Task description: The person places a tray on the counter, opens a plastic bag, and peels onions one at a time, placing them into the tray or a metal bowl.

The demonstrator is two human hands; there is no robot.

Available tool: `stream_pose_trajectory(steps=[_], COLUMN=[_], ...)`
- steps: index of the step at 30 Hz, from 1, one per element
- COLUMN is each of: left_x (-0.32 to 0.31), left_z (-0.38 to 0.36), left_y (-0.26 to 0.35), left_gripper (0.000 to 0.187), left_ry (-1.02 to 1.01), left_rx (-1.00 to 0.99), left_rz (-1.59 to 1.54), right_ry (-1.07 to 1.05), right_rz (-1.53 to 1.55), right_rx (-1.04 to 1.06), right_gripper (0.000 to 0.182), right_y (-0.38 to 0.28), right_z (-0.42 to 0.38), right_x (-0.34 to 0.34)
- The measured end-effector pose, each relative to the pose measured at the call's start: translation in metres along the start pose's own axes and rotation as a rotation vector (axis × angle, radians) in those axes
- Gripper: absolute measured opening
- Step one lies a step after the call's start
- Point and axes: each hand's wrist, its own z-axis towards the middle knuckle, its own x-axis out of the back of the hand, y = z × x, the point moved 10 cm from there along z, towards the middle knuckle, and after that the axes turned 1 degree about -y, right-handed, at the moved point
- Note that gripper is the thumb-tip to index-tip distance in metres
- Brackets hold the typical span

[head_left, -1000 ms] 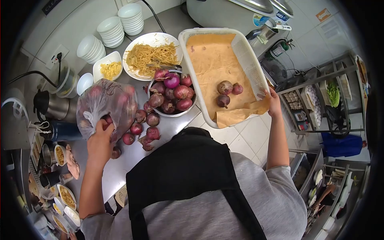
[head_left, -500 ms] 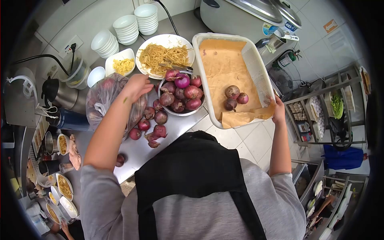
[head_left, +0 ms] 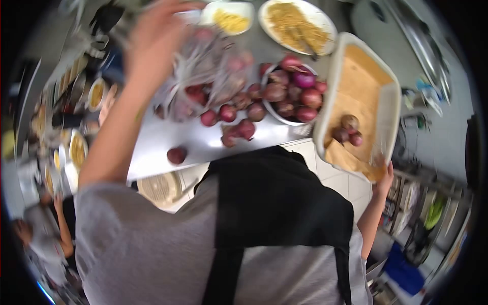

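My left hand [head_left: 160,35], blurred by motion, is above the clear plastic bag of onions [head_left: 208,76]; its fingers are too smeared to read. My right hand [head_left: 384,180] grips the near right corner of the white basket [head_left: 329,96], which is lined with brown paper [head_left: 358,76]. Inside the basket lie three onions [head_left: 349,122]. Left of it stands a steel bowl [head_left: 284,119] heaped with red onions [head_left: 304,80]. Several loose onions [head_left: 227,113] sit between bag and bowl, and one onion [head_left: 177,155] lies apart near the table edge.
A noodle plate [head_left: 325,25] and a dish of yellow food [head_left: 231,18] stand at the back. A large lidded container [head_left: 386,30] is behind the basket. At the lower left, a person in grey [head_left: 48,244] is beside food dishes [head_left: 77,150]. Shelves [head_left: 406,203] stand at right.
The view has turned and shifted left. My left hand has moved from beside the onion bowl to above the bag's far left side. My right hand still holds the basket, now more tilted in view.
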Motion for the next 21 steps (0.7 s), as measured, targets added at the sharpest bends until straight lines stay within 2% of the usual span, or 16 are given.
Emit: stream_pose_trajectory(steps=[3, 4, 5, 6, 7, 8, 9, 10, 11, 12, 14, 16, 17, 21], left_x=[0.165, 0.146, 0.123, 0.064, 0.010, -0.018, -0.030, -0.031, -0.030, -0.034, -0.035, -0.035, -0.035, -0.024], left_z=[-0.276, -0.356, -0.474, -0.580, -0.558, -0.501, -0.457, -0.407, -0.371, -0.340, -0.296, -0.274, -0.271, -0.248], left_y=[-0.082, -0.098, -0.135, -0.201, -0.187, -0.154, -0.142, -0.113, -0.091, -0.078, -0.065, -0.076, -0.088, -0.074], left_gripper=[0.039, 0.040, 0.049, 0.055, 0.047, 0.031, 0.024, 0.041, 0.050, 0.062, 0.071, 0.078, 0.076, 0.074], left_ry=[0.877, 1.121, 1.081, 1.117, 1.163, 1.040, 0.951, 0.836, 0.726, 0.591, 0.478, 0.346, 0.331, 0.318], left_rx=[0.289, 0.453, 1.020, 1.039, 1.040, 1.125, 0.827, 0.603, 0.438, 0.335, 0.305, 0.348, 0.357, 0.319], left_rz=[0.270, 0.007, 0.424, -0.009, -0.221, -0.211, -0.172, 0.060, 0.302, 0.508, 0.768, 0.703, 0.546, 0.625], right_ry=[0.061, -0.011, -0.036, -0.061, -0.072, -0.088, -0.096, -0.080, -0.113, -0.143, -0.164, -0.171, -0.145, -0.050], right_rz=[0.036, 0.068, 0.016, -0.025, -0.025, 0.050, 0.124, 0.121, 0.134, 0.150, 0.141, 0.144, 0.114, 0.057], right_rx=[-0.072, -0.068, -0.101, -0.116, -0.105, -0.148, -0.187, -0.170, -0.178, -0.181, -0.128, -0.108, -0.130, -0.163], right_gripper=[0.042, 0.043, 0.042, 0.042, 0.042, 0.041, 0.041, 0.041, 0.040, 0.040, 0.041, 0.043, 0.044, 0.047], right_y=[-0.003, -0.001, 0.001, 0.000, -0.002, 0.002, 0.004, 0.001, -0.001, -0.004, -0.005, -0.008, -0.013, -0.021], right_z=[-0.008, -0.003, -0.003, 0.004, 0.012, 0.012, 0.009, 0.006, 0.002, 0.000, 0.002, 0.000, -0.005, -0.009], right_x=[-0.009, -0.008, -0.003, -0.004, -0.007, -0.010, -0.008, -0.006, -0.014, -0.021, -0.022, -0.025, -0.029, -0.023])
